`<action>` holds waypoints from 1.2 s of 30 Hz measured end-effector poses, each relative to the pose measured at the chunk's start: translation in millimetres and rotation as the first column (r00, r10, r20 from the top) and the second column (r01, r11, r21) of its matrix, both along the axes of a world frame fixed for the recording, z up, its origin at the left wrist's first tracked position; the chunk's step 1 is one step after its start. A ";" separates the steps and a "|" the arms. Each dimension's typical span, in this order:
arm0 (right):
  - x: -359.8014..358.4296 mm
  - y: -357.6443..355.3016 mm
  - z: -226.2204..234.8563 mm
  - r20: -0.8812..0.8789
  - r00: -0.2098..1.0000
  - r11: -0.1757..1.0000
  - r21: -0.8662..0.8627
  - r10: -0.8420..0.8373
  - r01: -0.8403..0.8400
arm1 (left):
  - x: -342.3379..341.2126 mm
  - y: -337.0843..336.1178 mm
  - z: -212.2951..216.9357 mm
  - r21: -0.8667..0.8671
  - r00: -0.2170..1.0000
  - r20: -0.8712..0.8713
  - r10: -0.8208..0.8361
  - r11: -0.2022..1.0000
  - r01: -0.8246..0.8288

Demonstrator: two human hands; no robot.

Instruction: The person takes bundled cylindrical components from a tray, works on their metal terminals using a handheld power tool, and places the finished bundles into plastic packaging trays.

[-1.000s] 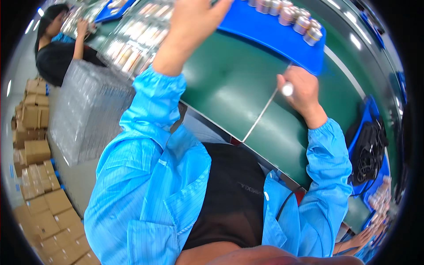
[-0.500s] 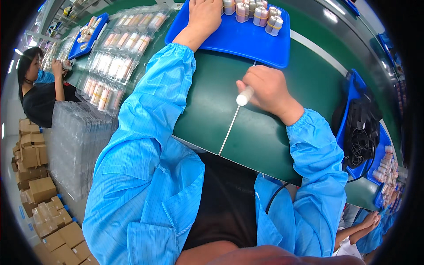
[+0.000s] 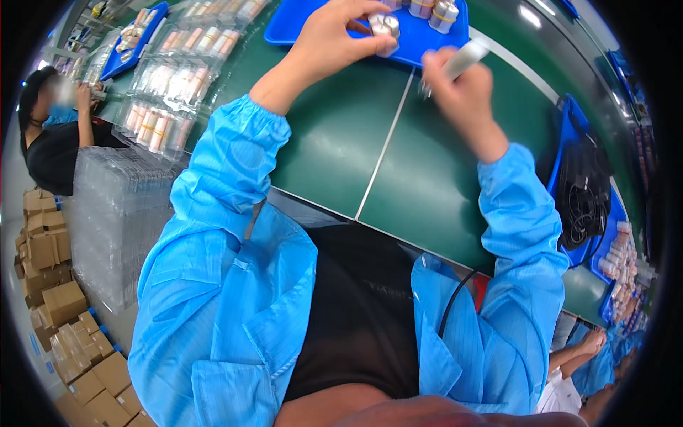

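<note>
My left hand (image 3: 333, 39) reaches to the blue tray (image 3: 302, 28) at the top and grips a small silvery cylinder (image 3: 384, 26) at its near edge. More small cylinders (image 3: 434, 11) stand farther back on that tray. My right hand (image 3: 455, 89) hovers over the green table (image 3: 334, 142) just right of the left hand, blurred, closed around a light pen-like tool (image 3: 459, 60) that points up toward the tray. Both arms wear bright blue sleeves.
Clear packs of cylinders (image 3: 160, 117) lie along the table's left. A second blue tray (image 3: 128, 43) is far left. A person in black (image 3: 53, 139) works there. Black cables (image 3: 583, 199) fill a blue bin right. Cardboard boxes (image 3: 57, 299) and stacked clear trays (image 3: 117, 213) stand on the floor.
My left hand drew back from the tray's middle to its near edge and took hold of a cylinder. My right hand rose with the tool toward the tray.
</note>
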State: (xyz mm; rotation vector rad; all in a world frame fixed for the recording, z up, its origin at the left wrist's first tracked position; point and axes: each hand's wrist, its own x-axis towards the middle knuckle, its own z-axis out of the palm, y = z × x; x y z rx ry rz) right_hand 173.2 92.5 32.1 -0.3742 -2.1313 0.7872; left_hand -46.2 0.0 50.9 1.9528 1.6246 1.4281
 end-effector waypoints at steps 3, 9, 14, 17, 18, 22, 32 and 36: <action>8.0 15.5 26.6 -0.219 0.971 0.932 -0.362 -0.096 0.011 | 17.3 -19.0 -18.6 0.044 0.995 0.056 -0.085 0.996 0.083; -1.5 16.0 9.1 -0.283 0.957 0.924 -0.378 -0.065 -0.049 | 35.4 -18.1 -36.4 0.022 0.975 -0.137 -0.175 0.983 0.180; 0.6 -2.1 14.3 -0.221 0.975 0.953 -0.294 0.011 -0.078 | 32.2 -21.5 -40.1 -0.050 0.988 -0.048 -0.145 0.989 0.142; 3.8 0.0 10.6 -0.043 0.994 0.966 -0.246 -0.096 0.083 | 36.2 -20.4 -37.5 -0.026 0.985 -0.091 -0.147 0.989 0.145; 4.4 -0.6 10.8 -0.043 0.994 0.964 -0.251 -0.101 0.087 | 36.0 -19.7 -37.3 -0.031 0.984 -0.091 -0.152 0.988 0.150; 2.3 -8.0 16.8 -0.125 0.992 0.966 -0.258 -0.026 -0.007 | 36.3 -18.9 -37.7 -0.014 0.981 -0.100 -0.166 0.986 0.165; 4.2 -11.8 16.9 -0.058 0.995 0.985 -0.153 -0.086 0.077 | 38.6 -20.1 -34.5 -0.056 0.982 -0.081 -0.168 0.985 0.164; 4.3 -0.7 24.1 -0.282 0.959 0.903 -0.420 -0.034 -0.091 | 36.2 -17.7 -41.2 -0.023 0.982 -0.075 -0.171 0.985 0.170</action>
